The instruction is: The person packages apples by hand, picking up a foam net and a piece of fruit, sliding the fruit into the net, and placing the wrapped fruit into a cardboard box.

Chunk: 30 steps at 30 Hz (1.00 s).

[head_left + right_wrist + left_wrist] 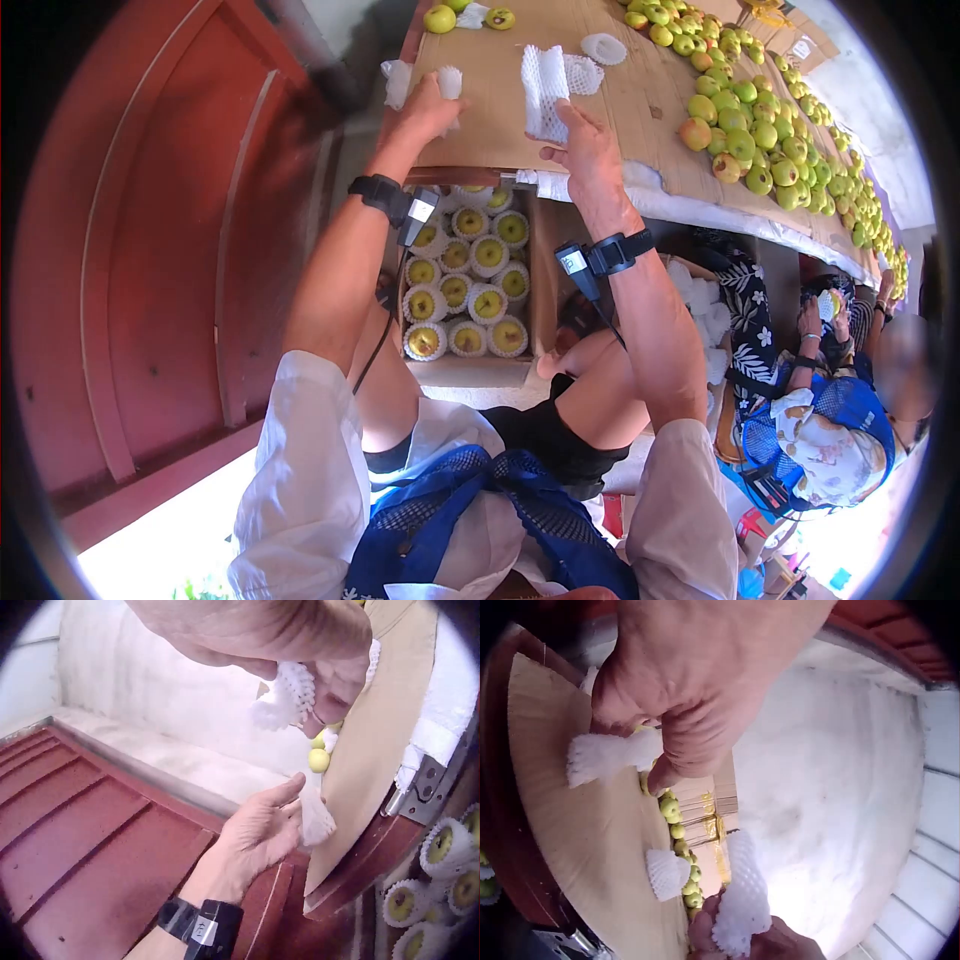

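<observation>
White sleeves point(300, 480) and a blue mesh apron point(480, 510) sat closest to the head camera, with both forearms reaching up to the table point(500, 110), each wrist carrying a black strap and a small camera. On the table's cardboard top the left hand point(425, 110) curled its thumb and fingers round a white foam net point(450, 85) near the front edge; the left wrist view showed the net point(604, 756) pinched between thumb and fingertips, lying against the cardboard. The right hand point(590, 150) gripped a second, longer net point(545, 90) that stood up from its fingers, and the right wrist view showed the fingers closed on that net point(289, 694). More loose nets point(600, 48) lay on the cardboard just beyond the two hands, and one sat between them in the left wrist view point(666, 874). Two loose green fruit point(440, 18) rested at the far edge of the table. A long heap of green and reddish fruit point(770, 130) ran along the right side of the table, well apart from the hands. Below the table's front edge an open box point(545, 300) held rows of netted fruit point(470, 290). A red door point(170, 250) stood to the left. Another person point(830, 400) sat at the lower right, holding a netted fruit.
</observation>
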Each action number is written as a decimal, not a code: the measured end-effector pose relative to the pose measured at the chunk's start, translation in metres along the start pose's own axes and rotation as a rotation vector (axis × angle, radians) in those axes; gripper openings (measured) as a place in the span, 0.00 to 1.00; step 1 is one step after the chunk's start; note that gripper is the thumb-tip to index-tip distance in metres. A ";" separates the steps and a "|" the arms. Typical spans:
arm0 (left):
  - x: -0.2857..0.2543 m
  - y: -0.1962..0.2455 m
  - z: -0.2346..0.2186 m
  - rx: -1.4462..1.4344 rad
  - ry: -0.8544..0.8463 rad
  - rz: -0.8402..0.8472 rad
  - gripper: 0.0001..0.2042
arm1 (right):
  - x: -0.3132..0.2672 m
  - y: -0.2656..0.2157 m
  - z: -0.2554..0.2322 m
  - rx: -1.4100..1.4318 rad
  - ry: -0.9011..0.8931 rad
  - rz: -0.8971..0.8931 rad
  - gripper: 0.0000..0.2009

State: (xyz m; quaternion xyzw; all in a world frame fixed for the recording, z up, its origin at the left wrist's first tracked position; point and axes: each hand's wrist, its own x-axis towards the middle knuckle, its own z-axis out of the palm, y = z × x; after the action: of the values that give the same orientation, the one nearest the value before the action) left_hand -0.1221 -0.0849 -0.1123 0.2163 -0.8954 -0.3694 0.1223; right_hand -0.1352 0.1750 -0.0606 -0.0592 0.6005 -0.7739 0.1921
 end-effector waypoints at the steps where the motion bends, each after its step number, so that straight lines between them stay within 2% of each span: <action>1: -0.018 0.024 -0.011 0.025 0.001 -0.036 0.34 | 0.001 0.000 0.000 -0.019 0.007 0.005 0.20; 2: -0.029 0.038 -0.018 0.050 0.001 -0.071 0.35 | 0.002 0.000 0.000 -0.026 0.014 -0.002 0.20; 5: -0.029 0.031 -0.013 0.152 0.154 -0.016 0.34 | 0.002 0.002 -0.001 -0.044 0.035 -0.019 0.21; 8: -0.028 0.022 -0.007 0.250 0.334 0.227 0.31 | -0.002 -0.001 0.001 -0.060 0.050 -0.031 0.22; 11: -0.063 0.087 -0.026 -0.080 0.015 0.090 0.27 | -0.002 0.001 0.001 -0.077 0.058 -0.048 0.23; 14: -0.074 0.099 -0.015 -0.389 -0.243 0.118 0.21 | -0.003 0.003 0.002 -0.086 0.048 -0.054 0.23; 17: -0.076 0.090 0.001 -0.511 -0.204 0.202 0.17 | -0.004 0.004 0.002 -0.073 0.023 -0.040 0.22; 21: -0.087 0.091 -0.002 -0.510 -0.258 0.074 0.15 | -0.003 0.004 0.000 -0.105 -0.035 0.023 0.20; 25: -0.097 0.099 -0.012 -0.501 -0.247 0.060 0.14 | -0.003 0.002 0.001 -0.117 -0.055 0.014 0.15; 28: -0.095 0.088 -0.016 -0.672 -0.289 0.037 0.13 | 0.000 0.003 0.000 0.152 -0.110 0.074 0.13; 30: -0.095 0.084 -0.015 -0.761 -0.307 -0.022 0.14 | -0.004 -0.001 0.000 0.166 -0.146 0.105 0.12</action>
State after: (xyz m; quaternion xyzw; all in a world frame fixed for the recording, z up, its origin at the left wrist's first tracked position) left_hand -0.0584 0.0044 -0.0478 0.1075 -0.7003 -0.7036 0.0549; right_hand -0.1320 0.1770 -0.0596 -0.0680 0.5211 -0.8034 0.2799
